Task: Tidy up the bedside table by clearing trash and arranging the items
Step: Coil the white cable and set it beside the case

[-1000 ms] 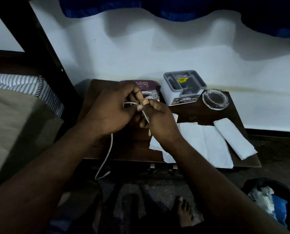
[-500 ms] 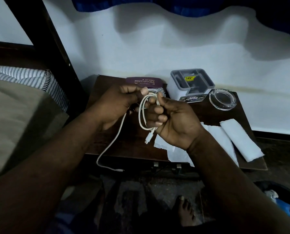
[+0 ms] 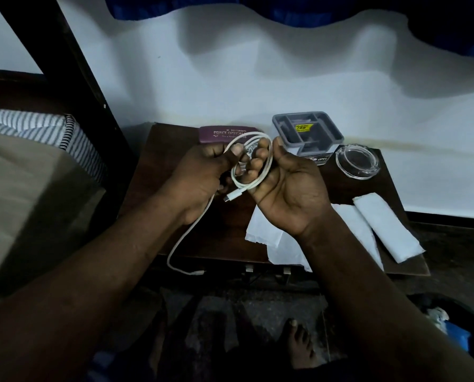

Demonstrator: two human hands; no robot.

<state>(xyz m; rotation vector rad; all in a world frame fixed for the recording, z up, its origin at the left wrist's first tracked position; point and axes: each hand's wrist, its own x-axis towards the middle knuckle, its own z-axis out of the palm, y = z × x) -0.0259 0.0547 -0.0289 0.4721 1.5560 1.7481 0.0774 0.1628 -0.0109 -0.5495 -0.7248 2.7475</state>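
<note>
Hands are meeting just above the dark wooden bedside table (image 3: 158, 172), both busy with a white cable (image 3: 268, 164). The left hand (image 3: 202, 175) is pinching the cable between thumb and forefinger, knuckles facing up. The right hand (image 3: 288, 188) is lying palm up with its fingers curled through a few loose loops of the cable, so the coil is hanging round those fingers. One plug (image 3: 231, 195) is sticking out below the coil, between the two hands. The rest of the cable is running down under the left wrist, crossing the table's front edge and curling to its other end, which is dangling in front of the table. At the back of the table a purple spectacle case (image 3: 219, 133) is lying against the white wall (image 3: 257, 78), partly hidden by the fingers. Right of it a grey organiser box (image 3: 307, 133) with a yellow sticker is standing, and a glass dish (image 3: 357, 161) is sitting just beside the box. Nearer the front a sheet of white paper (image 3: 268, 238) is lying under the right wrist, with a folded white cloth (image 3: 387, 230) at the right edge. A bed (image 3: 23, 175) is showing on the left, a bare foot (image 3: 299, 346) is resting on the floor, and a dark bag (image 3: 450, 323) is sitting at the lower right.
</note>
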